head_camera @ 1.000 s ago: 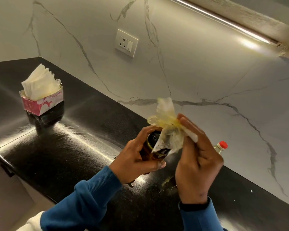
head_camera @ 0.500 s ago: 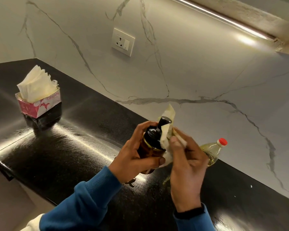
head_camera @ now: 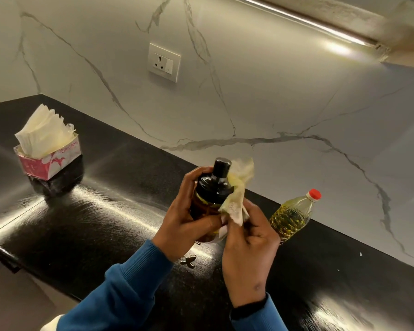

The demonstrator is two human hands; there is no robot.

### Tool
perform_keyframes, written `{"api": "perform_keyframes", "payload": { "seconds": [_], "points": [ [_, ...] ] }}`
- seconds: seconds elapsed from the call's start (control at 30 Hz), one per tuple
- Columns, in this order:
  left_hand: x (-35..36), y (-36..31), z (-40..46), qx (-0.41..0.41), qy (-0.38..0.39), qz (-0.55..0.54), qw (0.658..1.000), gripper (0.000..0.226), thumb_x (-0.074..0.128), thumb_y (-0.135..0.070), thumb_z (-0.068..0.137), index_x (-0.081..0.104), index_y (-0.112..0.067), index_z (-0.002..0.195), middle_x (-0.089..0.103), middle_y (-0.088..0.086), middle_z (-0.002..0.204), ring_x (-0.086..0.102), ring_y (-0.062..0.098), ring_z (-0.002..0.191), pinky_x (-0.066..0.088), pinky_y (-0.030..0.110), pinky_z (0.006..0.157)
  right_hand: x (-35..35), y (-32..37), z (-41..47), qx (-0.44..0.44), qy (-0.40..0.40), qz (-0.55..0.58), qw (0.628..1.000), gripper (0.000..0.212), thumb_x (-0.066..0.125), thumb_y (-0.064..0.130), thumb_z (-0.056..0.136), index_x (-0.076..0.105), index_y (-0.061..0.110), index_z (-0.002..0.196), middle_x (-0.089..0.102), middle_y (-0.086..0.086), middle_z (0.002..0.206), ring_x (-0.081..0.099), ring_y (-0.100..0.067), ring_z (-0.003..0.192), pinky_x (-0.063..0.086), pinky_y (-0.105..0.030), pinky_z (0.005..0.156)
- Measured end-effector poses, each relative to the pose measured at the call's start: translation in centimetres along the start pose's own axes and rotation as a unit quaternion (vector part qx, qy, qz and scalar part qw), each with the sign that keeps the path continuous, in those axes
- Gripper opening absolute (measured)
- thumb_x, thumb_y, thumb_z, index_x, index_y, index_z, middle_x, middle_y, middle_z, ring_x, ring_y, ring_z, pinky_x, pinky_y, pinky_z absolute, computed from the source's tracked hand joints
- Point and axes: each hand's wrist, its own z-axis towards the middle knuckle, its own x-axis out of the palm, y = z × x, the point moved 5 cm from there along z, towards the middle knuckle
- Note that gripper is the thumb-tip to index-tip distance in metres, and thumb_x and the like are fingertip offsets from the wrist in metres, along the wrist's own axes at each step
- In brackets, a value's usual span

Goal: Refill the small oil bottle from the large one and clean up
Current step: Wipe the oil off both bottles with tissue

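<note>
Wiping small oil bottle, tissue box lettering unreadable

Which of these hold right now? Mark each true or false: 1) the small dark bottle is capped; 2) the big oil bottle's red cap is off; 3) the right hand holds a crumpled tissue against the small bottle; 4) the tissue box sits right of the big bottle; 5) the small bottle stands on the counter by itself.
1) True: the small dark bottle wears its black cap.
2) False: the big oil bottle has its red cap on.
3) True: the right hand pinches the tissue at the bottle's side.
4) False: the tissue box sits far left of it.
5) False: the left hand grips it above the counter.
</note>
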Motion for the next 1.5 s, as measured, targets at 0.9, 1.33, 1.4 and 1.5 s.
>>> {"api": "perform_keyframes", "payload": {
  "seconds": [0.9,1.33,1.4,1.5],
  "points": [
    [4.1,-0.8,5.3,0.013,-0.106,-0.111,0.988,0.067,0.071,-0.06,0.084,0.056,-0.007,0.122,0.07,0.006,0.106,0.071,0.019,0.093,0.059,0.03,0.076,-1.8,-1.2,0.6,-0.147,0.022,-0.051,0.988,0.046,0.051,0.01,0.097,0.048,-0.001,0.142,0.051,-0.012,0.147,0.046,-0.017,0.139,0.047,-0.035,0.108],
    [10.6,0.8,6.7,-0.059,-0.078,-0.129,0.987,0.06,0.077,-0.058,0.081,0.068,-0.022,0.129,0.072,0.009,0.123,0.069,0.025,0.113,0.057,0.034,0.092,-5.8,-0.1,7.7,-0.152,-0.011,-0.031,0.988,0.048,0.044,0.008,0.1,0.039,-0.006,0.146,0.039,-0.019,0.154,0.035,-0.021,0.147,0.038,-0.03,0.115],
    [11.0,0.8,7.2,-0.047,-0.081,-0.151,0.984,0.062,0.083,-0.055,0.075,0.07,-0.022,0.126,0.072,0.008,0.122,0.069,0.025,0.111,0.058,0.034,0.09,-6.4,-0.4,7.3,-0.161,0.002,-0.036,0.986,0.05,0.045,0.007,0.099,0.038,-0.005,0.146,0.037,-0.018,0.156,0.034,-0.024,0.147,0.04,-0.034,0.114],
    [11.3,0.5,7.9,-0.033,-0.076,-0.154,0.985,0.055,0.079,-0.05,0.082,0.069,-0.015,0.123,0.071,0.012,0.119,0.068,0.027,0.107,0.057,0.038,0.088,-6.7,-1.2,5.8,-0.182,0.021,-0.064,0.981,0.05,0.048,0.006,0.098,0.039,-0.001,0.146,0.033,-0.019,0.158,0.033,-0.029,0.147,0.046,-0.043,0.109]
  ]
}}
